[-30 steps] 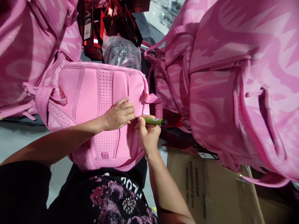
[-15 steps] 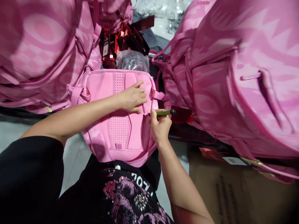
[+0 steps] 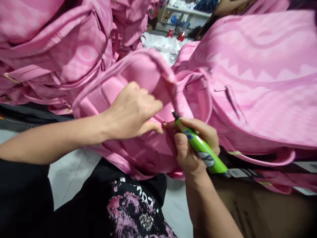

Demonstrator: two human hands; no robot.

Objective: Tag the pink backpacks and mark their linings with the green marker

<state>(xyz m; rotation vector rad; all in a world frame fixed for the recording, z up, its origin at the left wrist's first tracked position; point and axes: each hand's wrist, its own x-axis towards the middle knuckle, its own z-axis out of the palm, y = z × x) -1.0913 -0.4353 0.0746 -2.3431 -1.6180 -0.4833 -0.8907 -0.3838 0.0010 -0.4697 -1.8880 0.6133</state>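
Note:
A pink backpack lies tipped up on my lap, its padded back turned away toward the piles. My left hand is closed, pinching a fold of the backpack's pink fabric near its right edge. My right hand is wrapped round a bright green pen-shaped tool with a black tip, the tip pointing up-left at the fabric beside my left fingers. The two hands almost touch.
Stacks of pink patterned backpacks rise at the left and at the right. A brown cardboard box stands at the lower right under the right stack. Grey floor shows at the lower left. A table stands far back.
The backpack has been lifted and tilted up from lying flat. My left hand went from resting on its back panel to pinching fabric. The green tool turned from level to pointing up-left.

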